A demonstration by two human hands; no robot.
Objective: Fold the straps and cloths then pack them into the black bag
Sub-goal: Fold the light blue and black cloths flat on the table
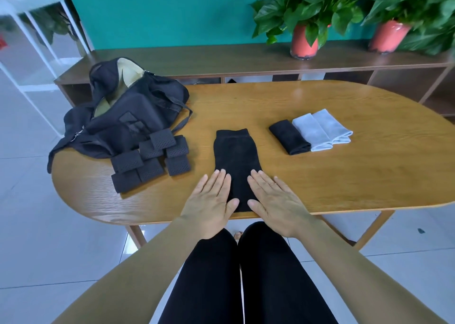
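Head view. One oval wooden table [344, 175] stood before the seated person. One black bag [128, 116] lay on its far left part, mouth open and pale lining showing. Just near of the bag, and touching it, lay a cluster of folded black perforated straps [150, 169]. At least seven could be counted, and overlap prevented a firmer figure.

One black cloth [235, 156] lay flat and unfolded at the table's centre, running from the near edge towards the far side. The left hand [211, 205] and right hand [275, 203] both rested palm-down on its near end, one at each side. Fingers were straight and together, grasping nothing, with a strip of cloth showing between the hands.

To the right, well apart from the flat cloth, three folded cloths sat side by side, touching: one folded black cloth [289, 136] and two folded grey cloths [322, 131].

Beyond the table, a low wooden shelf unit [197, 60] carried two potted plants [304, 41] in red pots against a green wall.
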